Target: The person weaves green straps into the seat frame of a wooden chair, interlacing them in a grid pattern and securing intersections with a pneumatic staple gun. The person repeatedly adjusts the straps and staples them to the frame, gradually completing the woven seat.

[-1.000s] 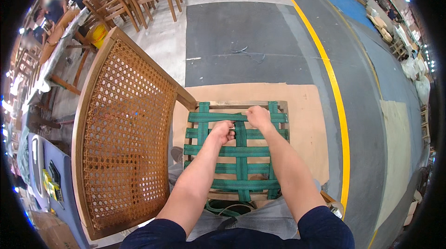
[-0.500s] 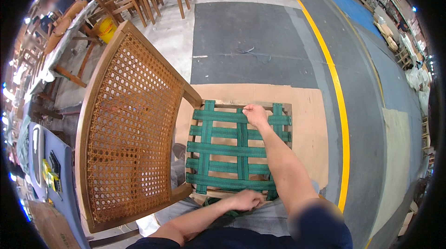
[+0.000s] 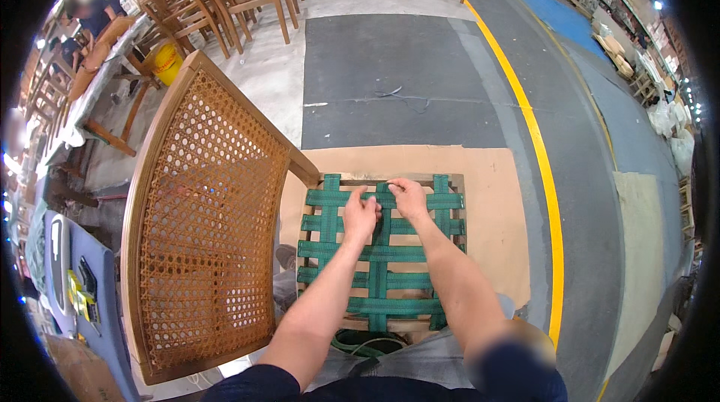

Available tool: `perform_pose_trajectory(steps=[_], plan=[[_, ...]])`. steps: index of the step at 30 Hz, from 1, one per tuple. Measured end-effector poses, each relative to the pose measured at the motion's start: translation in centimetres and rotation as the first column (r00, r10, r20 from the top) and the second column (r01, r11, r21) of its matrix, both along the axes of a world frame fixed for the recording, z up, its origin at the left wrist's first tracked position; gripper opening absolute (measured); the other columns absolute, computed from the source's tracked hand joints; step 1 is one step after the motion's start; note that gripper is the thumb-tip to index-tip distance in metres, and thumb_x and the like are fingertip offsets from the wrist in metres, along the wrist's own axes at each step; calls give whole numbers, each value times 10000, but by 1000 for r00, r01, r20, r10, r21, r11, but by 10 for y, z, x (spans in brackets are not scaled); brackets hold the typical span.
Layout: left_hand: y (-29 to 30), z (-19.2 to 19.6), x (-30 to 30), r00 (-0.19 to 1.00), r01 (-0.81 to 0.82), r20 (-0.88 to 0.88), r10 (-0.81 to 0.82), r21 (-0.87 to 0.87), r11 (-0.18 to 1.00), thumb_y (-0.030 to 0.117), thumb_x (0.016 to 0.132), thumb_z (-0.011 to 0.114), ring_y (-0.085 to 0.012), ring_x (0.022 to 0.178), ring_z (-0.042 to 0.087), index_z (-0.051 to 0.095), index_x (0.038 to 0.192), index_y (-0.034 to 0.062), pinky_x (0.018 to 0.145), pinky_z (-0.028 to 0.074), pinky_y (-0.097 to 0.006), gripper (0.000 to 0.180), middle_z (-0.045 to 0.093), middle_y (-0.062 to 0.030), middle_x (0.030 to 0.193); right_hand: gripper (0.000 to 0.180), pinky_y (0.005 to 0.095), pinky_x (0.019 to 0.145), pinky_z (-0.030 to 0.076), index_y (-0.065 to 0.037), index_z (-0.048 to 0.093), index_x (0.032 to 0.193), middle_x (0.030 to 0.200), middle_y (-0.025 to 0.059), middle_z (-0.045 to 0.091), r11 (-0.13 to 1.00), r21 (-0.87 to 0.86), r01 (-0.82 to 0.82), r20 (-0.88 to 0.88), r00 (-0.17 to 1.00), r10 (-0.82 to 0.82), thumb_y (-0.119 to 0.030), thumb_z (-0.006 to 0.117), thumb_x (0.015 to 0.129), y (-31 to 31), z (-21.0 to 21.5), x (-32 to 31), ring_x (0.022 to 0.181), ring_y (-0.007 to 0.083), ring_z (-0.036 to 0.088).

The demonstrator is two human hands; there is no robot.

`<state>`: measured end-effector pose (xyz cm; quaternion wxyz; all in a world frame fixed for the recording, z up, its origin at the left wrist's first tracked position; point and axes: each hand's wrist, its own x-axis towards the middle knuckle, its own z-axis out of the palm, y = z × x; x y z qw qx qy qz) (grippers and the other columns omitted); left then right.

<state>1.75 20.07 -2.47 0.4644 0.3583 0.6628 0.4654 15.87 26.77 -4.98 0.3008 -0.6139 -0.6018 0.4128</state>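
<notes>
Both hands [image 3: 386,207] pinch green webbing [image 3: 379,252]; cane chair back [image 3: 202,229] stands left.

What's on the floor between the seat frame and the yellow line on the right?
In the head view, only bare brown board under the seat frame, then a grey floor strip before the yellow line. Nothing lies there.

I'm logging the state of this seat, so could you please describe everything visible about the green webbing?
The green webbing is flat woven strap, laid as a basket-weave lattice across a wooden seat frame: several crosswise bands interlaced with three lengthwise ones. It lies level and looks taut. The left hand and right hand press on its far middle, fingers at the centre strap. A loose coil of the same strap hangs below the near edge.
</notes>
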Motion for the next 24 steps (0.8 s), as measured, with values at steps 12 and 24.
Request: perform_pose_trajectory(steps=[12, 24], plan=[[60, -1, -15, 932, 305, 292, -215, -310, 900, 214, 1093, 566, -177, 647, 707, 624, 1065, 38, 557, 598, -341, 187, 727, -87, 849, 156, 432, 846, 557, -74, 735, 1083, 987, 120, 750, 929, 370, 12, 84, 995, -46, -81, 744, 928, -17, 1, 4, 953, 311, 717], [43, 3, 0, 703, 274, -706, -83, 161, 948, 133, 959, 675, -343, 1074, 663, 677, 1154, 76, 936, 520, -494, 203, 663, -99, 1085, 76, 490, 929, 545, -81, 778, 985, 1080, 166, 683, 966, 257, 34, 275, 956, -107, -114, 719, 950, 15, 8, -6, 1067, 375, 673]])
